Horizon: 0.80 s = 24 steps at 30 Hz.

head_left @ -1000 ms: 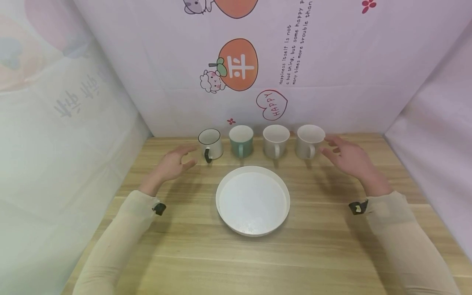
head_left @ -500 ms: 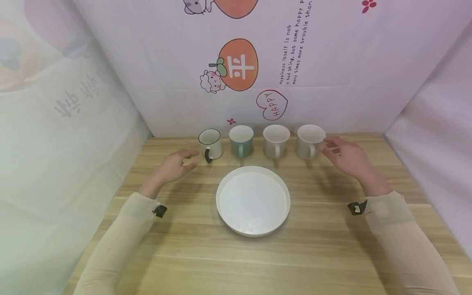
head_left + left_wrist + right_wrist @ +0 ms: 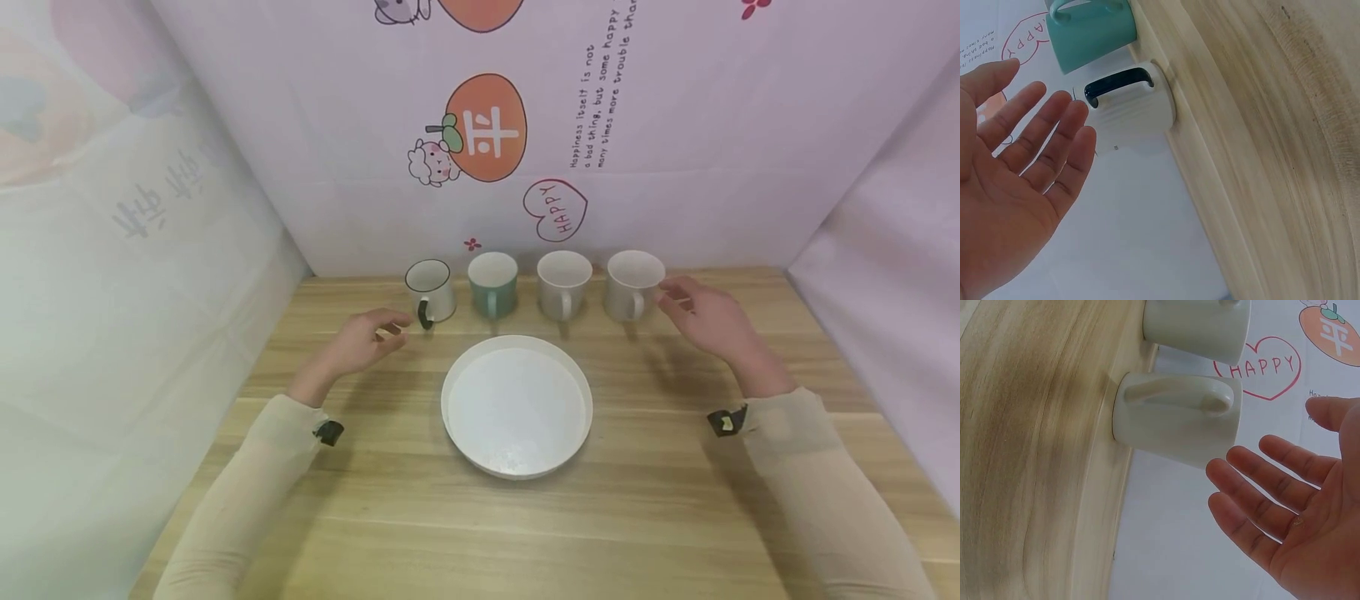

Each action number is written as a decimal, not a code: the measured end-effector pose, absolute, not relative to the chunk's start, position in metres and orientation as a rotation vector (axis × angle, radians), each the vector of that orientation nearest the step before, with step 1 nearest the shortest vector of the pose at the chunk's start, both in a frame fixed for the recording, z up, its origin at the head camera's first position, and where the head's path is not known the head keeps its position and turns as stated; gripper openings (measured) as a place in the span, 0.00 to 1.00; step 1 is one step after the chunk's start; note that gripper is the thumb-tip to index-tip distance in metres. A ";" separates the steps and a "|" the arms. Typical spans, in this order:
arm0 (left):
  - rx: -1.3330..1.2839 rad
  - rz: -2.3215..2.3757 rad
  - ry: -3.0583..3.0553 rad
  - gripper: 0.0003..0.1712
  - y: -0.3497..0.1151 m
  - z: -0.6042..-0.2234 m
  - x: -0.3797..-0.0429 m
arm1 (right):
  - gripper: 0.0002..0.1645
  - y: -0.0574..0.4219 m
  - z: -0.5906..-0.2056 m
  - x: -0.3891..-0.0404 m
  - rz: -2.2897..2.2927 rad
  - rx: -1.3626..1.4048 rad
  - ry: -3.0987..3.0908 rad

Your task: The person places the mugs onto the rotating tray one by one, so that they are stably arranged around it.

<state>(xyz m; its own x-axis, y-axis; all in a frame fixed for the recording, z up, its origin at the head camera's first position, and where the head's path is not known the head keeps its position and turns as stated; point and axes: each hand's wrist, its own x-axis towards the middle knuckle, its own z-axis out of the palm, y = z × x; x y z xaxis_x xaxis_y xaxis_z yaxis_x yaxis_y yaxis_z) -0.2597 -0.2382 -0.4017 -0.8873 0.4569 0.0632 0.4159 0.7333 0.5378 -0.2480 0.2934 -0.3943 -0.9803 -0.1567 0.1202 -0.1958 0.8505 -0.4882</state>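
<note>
Along the back of the table stand a white mug with a black rim and black handle (image 3: 437, 300), a green mug (image 3: 504, 292) and two plain white mugs, the inner one (image 3: 553, 296) and the outer one (image 3: 621, 298). My left hand (image 3: 360, 342) hovers left of the black-handled mug, its fingers relaxed and nothing in them. Beside the outer white mug my right hand (image 3: 708, 317) is held with spread, loosely bent fingers, also holding nothing. In the right wrist view its fingertips lie close to that mug's rim; whether they touch cannot be told.
A round white tray (image 3: 517, 408) lies on the wooden table (image 3: 525, 533) in front of the mugs. White printed cloth (image 3: 360, 125) hangs behind the mugs, with cloth walls at left (image 3: 150, 333) and right (image 3: 885, 250).
My left hand has moved slightly right, nearer the black-handled mug. My right hand has stayed nearly still beside the outer white mug. The head view has shifted slightly.
</note>
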 end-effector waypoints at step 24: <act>0.723 0.915 2.769 0.19 -0.232 -0.408 -0.254 | 0.32 0.294 -0.397 -0.251 0.832 0.269 -2.931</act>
<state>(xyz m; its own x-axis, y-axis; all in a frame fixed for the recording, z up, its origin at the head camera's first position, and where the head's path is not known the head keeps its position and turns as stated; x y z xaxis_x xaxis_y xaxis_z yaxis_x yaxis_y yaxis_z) -0.2543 -0.2317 -0.4083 -0.8752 0.4834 0.0200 0.4001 0.6998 0.5918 -0.2505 0.2939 -0.3968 -0.9811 -0.1456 0.1272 -0.1907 0.8370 -0.5130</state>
